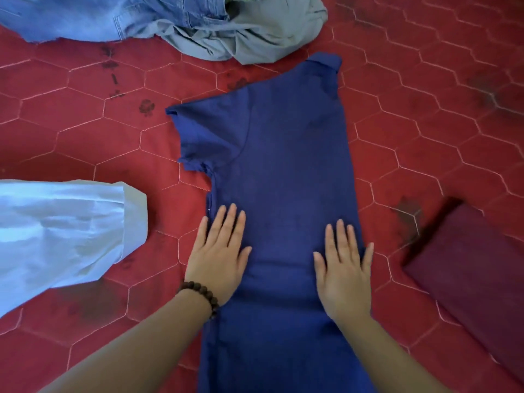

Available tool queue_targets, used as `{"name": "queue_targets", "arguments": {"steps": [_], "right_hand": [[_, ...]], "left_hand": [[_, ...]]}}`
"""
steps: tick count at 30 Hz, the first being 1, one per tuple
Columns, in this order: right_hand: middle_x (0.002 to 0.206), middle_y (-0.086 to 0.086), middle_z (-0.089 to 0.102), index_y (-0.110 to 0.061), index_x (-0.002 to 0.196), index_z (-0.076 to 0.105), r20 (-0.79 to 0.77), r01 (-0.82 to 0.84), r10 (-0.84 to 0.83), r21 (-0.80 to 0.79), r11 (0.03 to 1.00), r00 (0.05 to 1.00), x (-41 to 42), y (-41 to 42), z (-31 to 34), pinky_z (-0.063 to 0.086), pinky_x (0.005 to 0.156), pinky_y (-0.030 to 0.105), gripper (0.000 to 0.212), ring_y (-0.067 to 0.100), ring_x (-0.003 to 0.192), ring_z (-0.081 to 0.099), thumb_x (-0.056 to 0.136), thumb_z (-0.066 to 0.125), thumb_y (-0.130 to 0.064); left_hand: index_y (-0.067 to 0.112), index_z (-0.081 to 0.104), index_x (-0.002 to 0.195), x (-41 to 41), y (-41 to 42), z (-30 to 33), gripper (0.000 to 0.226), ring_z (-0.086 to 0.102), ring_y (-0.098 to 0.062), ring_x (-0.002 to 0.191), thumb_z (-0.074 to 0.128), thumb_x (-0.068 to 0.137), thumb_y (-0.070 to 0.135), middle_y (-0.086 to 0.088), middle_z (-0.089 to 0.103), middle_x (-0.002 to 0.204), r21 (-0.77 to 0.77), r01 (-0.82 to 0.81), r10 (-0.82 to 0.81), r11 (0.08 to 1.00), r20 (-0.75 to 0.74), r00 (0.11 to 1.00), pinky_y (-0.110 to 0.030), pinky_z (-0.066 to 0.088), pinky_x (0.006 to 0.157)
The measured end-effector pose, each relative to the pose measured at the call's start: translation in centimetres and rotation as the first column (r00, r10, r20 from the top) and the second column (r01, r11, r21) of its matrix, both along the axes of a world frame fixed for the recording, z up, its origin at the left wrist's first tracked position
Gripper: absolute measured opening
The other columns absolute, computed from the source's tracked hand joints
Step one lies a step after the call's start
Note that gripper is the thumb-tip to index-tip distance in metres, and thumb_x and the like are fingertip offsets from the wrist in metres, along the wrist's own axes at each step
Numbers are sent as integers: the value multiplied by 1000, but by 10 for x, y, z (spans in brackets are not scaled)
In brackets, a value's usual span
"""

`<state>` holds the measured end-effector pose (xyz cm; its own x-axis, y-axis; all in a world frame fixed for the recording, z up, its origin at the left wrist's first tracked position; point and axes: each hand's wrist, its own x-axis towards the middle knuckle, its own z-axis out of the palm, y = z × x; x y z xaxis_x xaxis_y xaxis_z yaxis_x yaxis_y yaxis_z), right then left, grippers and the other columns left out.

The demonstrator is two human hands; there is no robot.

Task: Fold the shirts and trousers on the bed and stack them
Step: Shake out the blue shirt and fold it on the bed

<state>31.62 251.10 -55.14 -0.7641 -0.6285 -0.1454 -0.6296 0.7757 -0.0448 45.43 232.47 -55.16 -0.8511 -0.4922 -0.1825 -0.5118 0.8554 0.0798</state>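
A dark blue short-sleeved shirt (278, 171) lies flat on the red quilted bed cover (85, 123), folded in half lengthwise with its sleeve pointing left and its collar at the far end. My left hand (219, 256), with a brown bead bracelet at the wrist, presses flat on the shirt's left edge. My right hand (344, 268) presses flat on the shirt near its right edge. All fingers of both hands are straight.
A white garment (65, 236) lies at the left. A folded maroon garment (476, 276) sits at the right. At the far edge lie light blue jeans (93, 18) and crumpled grey trousers (255, 38).
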Motion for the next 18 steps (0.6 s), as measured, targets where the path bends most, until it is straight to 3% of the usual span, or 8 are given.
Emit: {"name": "queue_targets", "arguments": {"steps": [2, 8, 11, 15, 18], "right_hand": [[156, 10, 27, -6, 147, 35, -15, 52, -52, -20, 998, 999, 9, 12, 4, 14, 117, 57, 61, 24, 146, 19, 98, 21, -40], [157, 3, 24, -11, 148, 34, 43, -228, 231, -64, 972, 972, 78, 9, -2, 16, 117, 54, 54, 21, 146, 20, 97, 43, -28], [155, 5, 32, -12, 147, 37, 11, -148, 148, 7, 989, 989, 77, 34, -1, 20, 116, 55, 56, 22, 144, 28, 98, 32, -37], [155, 10, 31, -6, 146, 37, -31, -20, 21, 17, 1000, 999, 72, 92, 4, 19, 115, 58, 61, 26, 144, 27, 97, 27, -41], [156, 9, 28, -7, 148, 34, -5, -98, 98, -1, 995, 995, 100, 102, 3, 14, 117, 56, 61, 24, 146, 23, 97, 29, -40]], "left_hand": [[4, 31, 148, 12, 8, 2, 65, 22, -29, 146, 21, 96, 42, -14, 28, 156, -8, -31, 31, 999, 7, 999, -51, 16, 118], [4, 37, 145, 24, 92, 1, 59, 24, -24, 145, 23, 96, 34, -13, 35, 153, 59, 161, -158, 985, -49, 986, -48, 17, 117], [5, 36, 147, 45, 101, 0, 61, 28, -25, 144, 25, 96, 38, -12, 34, 154, 76, 95, -95, 993, 2, 995, -48, 25, 118], [3, 29, 149, 84, 101, -1, 67, 23, -28, 146, 25, 96, 44, -14, 27, 157, 41, -33, 32, 999, 36, 999, -49, 15, 118], [4, 29, 149, 99, 127, 0, 67, 21, -28, 146, 25, 96, 44, -14, 26, 157, 57, -7, 5, 998, 34, 999, -51, 14, 117]]}}
